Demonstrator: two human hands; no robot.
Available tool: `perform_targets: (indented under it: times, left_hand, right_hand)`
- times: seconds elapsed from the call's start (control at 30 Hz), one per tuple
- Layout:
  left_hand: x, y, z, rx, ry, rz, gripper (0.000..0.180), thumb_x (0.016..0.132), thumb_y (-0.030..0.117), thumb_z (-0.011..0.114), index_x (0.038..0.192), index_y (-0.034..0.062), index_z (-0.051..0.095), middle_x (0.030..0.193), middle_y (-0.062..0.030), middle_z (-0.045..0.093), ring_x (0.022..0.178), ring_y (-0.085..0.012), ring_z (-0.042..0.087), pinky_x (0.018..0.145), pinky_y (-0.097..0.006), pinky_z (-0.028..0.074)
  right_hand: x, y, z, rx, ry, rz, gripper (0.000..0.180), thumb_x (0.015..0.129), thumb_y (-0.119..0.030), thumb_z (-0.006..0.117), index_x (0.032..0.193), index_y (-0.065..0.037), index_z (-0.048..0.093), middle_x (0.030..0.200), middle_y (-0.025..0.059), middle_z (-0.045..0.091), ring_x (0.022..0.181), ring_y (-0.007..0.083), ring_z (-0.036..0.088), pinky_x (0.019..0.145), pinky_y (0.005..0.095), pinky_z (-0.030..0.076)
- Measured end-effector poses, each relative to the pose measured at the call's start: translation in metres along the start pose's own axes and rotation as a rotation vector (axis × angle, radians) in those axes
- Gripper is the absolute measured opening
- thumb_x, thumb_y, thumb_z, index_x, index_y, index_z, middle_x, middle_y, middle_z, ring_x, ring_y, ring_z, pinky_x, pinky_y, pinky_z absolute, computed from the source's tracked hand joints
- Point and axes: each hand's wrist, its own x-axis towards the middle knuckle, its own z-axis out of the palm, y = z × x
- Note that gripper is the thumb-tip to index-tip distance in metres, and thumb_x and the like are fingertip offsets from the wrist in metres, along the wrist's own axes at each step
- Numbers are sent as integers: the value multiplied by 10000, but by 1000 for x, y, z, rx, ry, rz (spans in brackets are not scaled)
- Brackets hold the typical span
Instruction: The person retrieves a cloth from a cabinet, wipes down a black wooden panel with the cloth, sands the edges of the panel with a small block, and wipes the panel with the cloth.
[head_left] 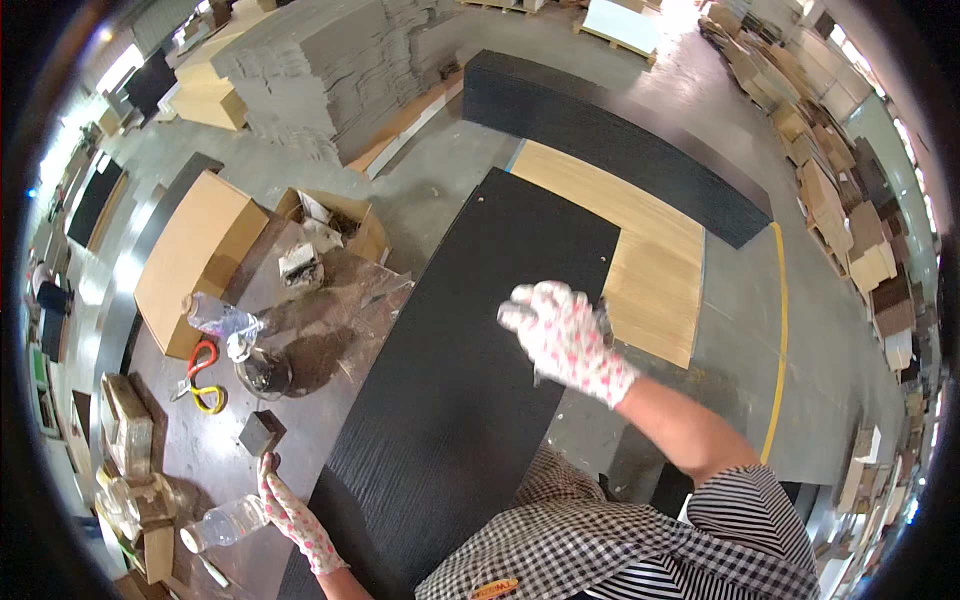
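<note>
Board (pixel 470 290), one, black, beneath right hand (pixel 562 335), fingers curled, any hold impossible to tell, forearm angled outward. Leftward, left hand (pixel 293 517) flat, fingers straight, nothing gripped; one clear bottle (pixel 232 522) beside it, one dark block (pixel 260 433) at its fingertips, one red-and-yellow-handled tool (pixel 204 378) beyond on worktop (pixel 312 440).

Black panel (pixel 440 370): matt, grained. Gloves (pixel 565 340): cloth. Lower bottle (pixel 228 522): clear, glossy plastic.
</note>
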Motion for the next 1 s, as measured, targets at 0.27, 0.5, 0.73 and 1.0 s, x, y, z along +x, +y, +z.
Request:
perform_targets:
  times: [0.27, 0.5, 0.73, 1.0]
  left_hand:
    - [-4, 1, -4, -7, 57, -50, 398, 1030, 206, 359, 1267, -25, 580, 1259, -153, 610, 1181, -255, 554, 1062, -383, 363]
    - [-1, -3, 0, -138, 58, -51, 366, 1018, 193, 402, 1252, -17, 590, 1265, -141, 605, 1191, -235, 545, 1069, -369, 362]
    - [-11, 2, -10, -239, 75, 78, 303, 995, 140, 439, 1206, 11, 615, 1262, -129, 608, 1240, -252, 516, 1082, -372, 345]
    - [-70, 6, -94, -338, 207, 17, 298, 1000, 185, 484, 1124, -26, 654, 1122, -127, 676, 1061, -222, 626, 1029, -373, 414]
  right_hand:
    - [0, 8, -2, 37, -146, -117, 357, 786, -204, 643, 1139, -153, 631, 1072, 77, 551, 952, 292, 549, 769, 404, 513]
    - [14, -29, 3, -62, -90, -260, 285, 847, -187, 557, 1114, -121, 633, 1027, 71, 586, 948, 248, 558, 749, 388, 486]
    - [13, -107, -10, 105, -143, -316, 207, 797, -187, 588, 978, -142, 679, 1034, 56, 645, 981, 242, 606, 851, 391, 509]
    - [18, -128, 51, -3, 63, -254, 296, 833, -160, 570, 1106, -97, 667, 1231, 106, 599, 1215, 301, 503, 1037, 446, 395]
